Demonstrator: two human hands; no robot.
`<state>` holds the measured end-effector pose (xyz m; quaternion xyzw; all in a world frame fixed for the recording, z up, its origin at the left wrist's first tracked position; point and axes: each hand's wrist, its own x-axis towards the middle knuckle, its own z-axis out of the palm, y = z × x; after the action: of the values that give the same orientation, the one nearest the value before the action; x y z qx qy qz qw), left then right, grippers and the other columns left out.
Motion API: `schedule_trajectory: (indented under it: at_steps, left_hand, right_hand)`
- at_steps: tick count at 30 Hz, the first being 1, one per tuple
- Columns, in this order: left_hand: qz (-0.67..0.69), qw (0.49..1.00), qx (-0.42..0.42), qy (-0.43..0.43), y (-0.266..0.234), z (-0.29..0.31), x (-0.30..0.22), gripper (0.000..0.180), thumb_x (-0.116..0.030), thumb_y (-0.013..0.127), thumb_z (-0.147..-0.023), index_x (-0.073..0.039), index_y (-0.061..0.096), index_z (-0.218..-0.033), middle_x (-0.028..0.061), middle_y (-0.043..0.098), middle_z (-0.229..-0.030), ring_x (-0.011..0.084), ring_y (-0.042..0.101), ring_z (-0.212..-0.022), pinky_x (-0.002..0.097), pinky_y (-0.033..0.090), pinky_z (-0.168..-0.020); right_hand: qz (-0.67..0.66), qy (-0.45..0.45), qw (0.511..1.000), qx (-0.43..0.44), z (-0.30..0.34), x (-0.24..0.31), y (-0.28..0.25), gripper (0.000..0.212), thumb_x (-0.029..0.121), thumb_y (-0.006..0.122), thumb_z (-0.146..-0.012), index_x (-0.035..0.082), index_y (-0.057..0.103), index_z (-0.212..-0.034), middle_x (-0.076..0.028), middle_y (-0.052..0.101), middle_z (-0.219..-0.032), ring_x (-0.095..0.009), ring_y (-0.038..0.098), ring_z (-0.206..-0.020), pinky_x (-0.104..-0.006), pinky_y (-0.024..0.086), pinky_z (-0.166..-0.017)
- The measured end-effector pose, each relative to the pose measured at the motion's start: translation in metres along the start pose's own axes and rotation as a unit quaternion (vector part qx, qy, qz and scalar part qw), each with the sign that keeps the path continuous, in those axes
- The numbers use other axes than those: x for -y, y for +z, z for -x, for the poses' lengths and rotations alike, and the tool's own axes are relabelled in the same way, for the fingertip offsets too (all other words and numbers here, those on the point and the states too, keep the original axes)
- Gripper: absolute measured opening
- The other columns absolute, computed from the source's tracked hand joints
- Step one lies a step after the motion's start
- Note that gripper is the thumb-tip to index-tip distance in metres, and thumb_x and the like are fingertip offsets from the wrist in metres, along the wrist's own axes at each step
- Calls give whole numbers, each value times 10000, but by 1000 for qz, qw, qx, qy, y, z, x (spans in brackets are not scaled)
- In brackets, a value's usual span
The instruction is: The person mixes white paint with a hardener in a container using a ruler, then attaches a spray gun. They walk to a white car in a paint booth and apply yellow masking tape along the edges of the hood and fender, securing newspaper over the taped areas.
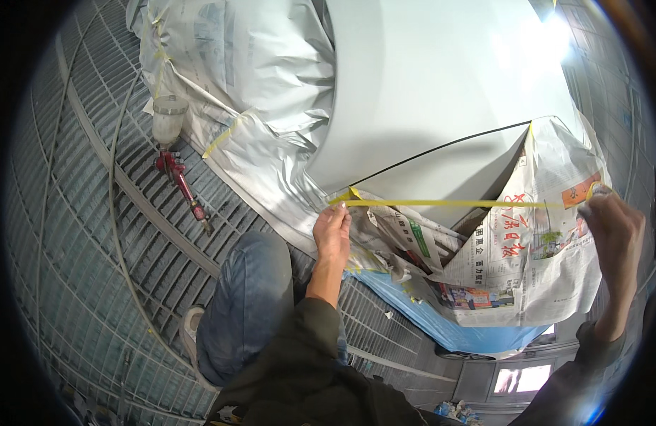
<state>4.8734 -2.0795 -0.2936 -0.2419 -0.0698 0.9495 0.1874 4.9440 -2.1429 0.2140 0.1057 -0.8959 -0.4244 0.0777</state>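
A strip of yellow masking tape (441, 204) is stretched taut between my two hands, across the lower part of a pale car body panel (427, 85). My left hand (333, 228) pinches the strip at its left end, by the corner where the panel meets the masking sheets. Out to the right, my right hand (617, 224) is closed on the other end; a yellow curve at its fingers looks like the tape roll, mostly hidden. Below and behind the strip hangs newspaper (548, 284), taped at an upper point and sagging open along the panel's dark seam.
Whitish masking film (271, 50) covers the car at upper left, with bits of yellow tape. A red spray gun (173, 170) with a cup lies on the grated floor (157, 227), near a hose (115, 177). Blue sheeting (395, 302) shows below the newspaper. My bent knee (253, 284) is close by.
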Motion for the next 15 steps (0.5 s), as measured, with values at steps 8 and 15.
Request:
schedule_trajectory:
  at_steps: [8,15]
  left_hand:
    - [-29,999,-17,-19,31,-1,-11,169,-59,772,-909,-3,672,-1034,31,675,-931,112,632,-819,237,534,-741]
    - [-6,999,-24,-28,25,-8,-1,159,-56,750,-926,0,666,-1049,40,680,-976,132,651,-880,238,561,-790]
  right_hand:
    - [37,1,999,-30,-27,-12,7,110,20,750,-874,4,644,-850,-131,677,-759,-210,655,-600,-314,496,-555]
    - [47,-30,998,-41,-38,-2,8,118,20,747,-885,11,633,-859,-129,688,-769,-216,691,-639,-312,527,-570]
